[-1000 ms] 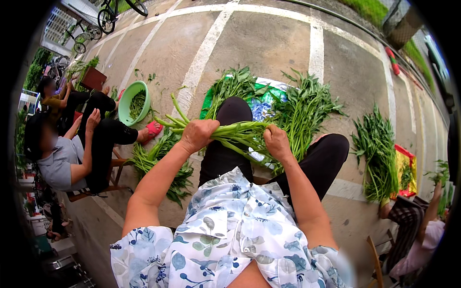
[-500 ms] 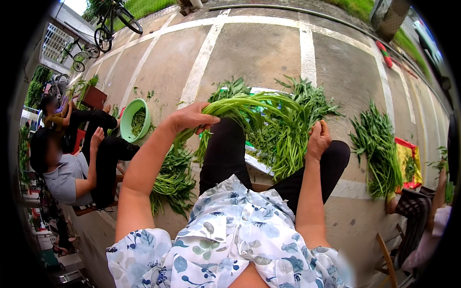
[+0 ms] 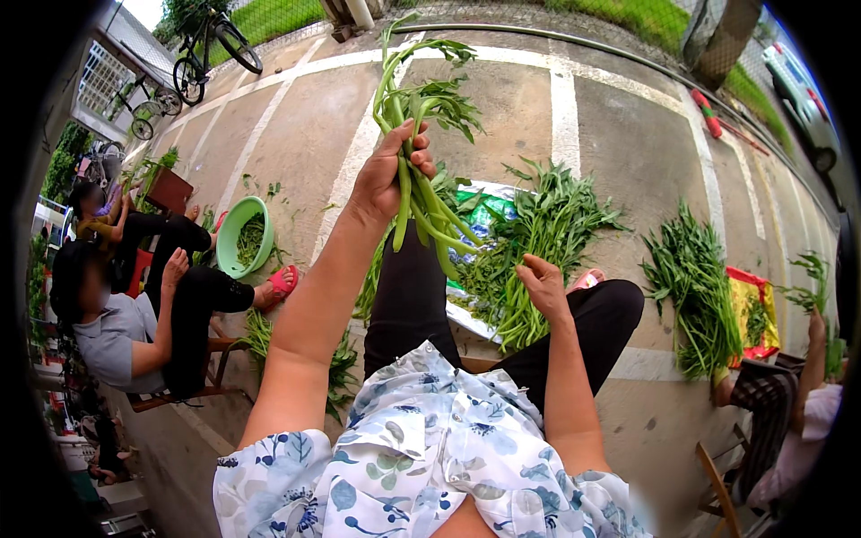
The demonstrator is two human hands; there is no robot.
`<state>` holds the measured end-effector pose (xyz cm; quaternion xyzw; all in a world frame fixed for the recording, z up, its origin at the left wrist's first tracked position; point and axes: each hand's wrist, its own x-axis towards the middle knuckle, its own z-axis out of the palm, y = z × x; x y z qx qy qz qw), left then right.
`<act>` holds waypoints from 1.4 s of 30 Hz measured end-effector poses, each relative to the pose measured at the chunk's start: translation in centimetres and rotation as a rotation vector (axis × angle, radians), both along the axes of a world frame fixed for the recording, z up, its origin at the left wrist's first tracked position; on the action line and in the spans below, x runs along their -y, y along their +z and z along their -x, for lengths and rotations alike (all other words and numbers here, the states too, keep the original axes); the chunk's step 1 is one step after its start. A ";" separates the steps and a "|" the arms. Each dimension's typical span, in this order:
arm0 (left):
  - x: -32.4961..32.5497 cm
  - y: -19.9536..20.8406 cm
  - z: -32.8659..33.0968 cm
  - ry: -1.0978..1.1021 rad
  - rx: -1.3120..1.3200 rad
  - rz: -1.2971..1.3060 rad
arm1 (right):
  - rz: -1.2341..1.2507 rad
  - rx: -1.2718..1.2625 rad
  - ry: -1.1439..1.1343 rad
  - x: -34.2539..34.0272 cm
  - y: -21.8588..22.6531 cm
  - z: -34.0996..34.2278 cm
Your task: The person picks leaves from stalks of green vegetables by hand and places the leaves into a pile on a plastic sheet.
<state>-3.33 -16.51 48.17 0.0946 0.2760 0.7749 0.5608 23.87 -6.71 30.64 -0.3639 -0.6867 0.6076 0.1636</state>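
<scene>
My left hand (image 3: 395, 175) is closed around a bunch of water spinach (image 3: 434, 97), raised above my left knee. The leafy tops stand up over the fist, and pale green stalks hang below it. My right hand (image 3: 543, 287) is over my right thigh, its fingers loosely bent, with no stalk visible in it. Just beyond the right hand, a heap of water spinach (image 3: 560, 215) lies on a white, blue and green plastic sheet (image 3: 489, 199). My left forearm and leg partly hide more greens (image 3: 341, 372) on the ground.
At the left, a seated person (image 3: 126, 327) is beside a light green basin (image 3: 231, 235) holding cut greens. Another pile of greens (image 3: 695, 296) lies at the right, near a red and yellow bag (image 3: 758, 309). Another person's hand (image 3: 816, 327) holds greens at far right.
My left hand has lifted the bunch up and forward, turning it from lying sideways to upright. The right hand has moved left and slightly nearer, its fist loosening.
</scene>
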 end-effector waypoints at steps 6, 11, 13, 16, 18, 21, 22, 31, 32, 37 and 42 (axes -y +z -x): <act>-0.3 -3.9 -4.1 -0.039 0.186 -0.103 | 0.324 -0.211 -0.053 0.6 0.9 0.5; 1.6 -9.0 -6.9 -0.100 0.358 -0.150 | 0.391 -0.226 -0.044 0.6 1.8 0.7; 1.9 -10.3 -7.5 -0.099 0.390 -0.161 | 0.361 -0.207 0.005 1.1 1.6 1.1; 2.0 -11.5 -8.6 -0.094 0.405 -0.132 | 0.379 -0.193 0.079 1.8 2.3 1.2; 1.9 -11.8 -9.5 -0.078 0.348 -0.047 | 0.367 -0.195 0.170 1.9 2.2 1.3; 1.7 -12.7 -10.5 -0.068 0.240 0.011 | 0.379 -0.205 0.246 2.4 2.4 1.6; 1.6 -12.8 -10.9 -0.045 0.200 0.052 | 0.359 -0.191 0.259 2.5 2.8 1.7; 1.0 -15.1 -13.6 0.001 -0.164 0.267 | 0.232 -0.082 0.330 3.9 3.8 2.1; 1.1 -15.1 -13.7 -0.007 -0.148 0.258 | 0.230 -0.067 0.335 3.9 3.8 2.1; 1.6 -15.0 -13.7 -0.053 -0.109 0.224 | 0.263 -0.129 0.290 4.1 3.5 2.0; 1.8 -14.7 -13.4 -0.088 -0.220 0.259 | 0.272 -0.210 0.237 4.2 2.6 2.1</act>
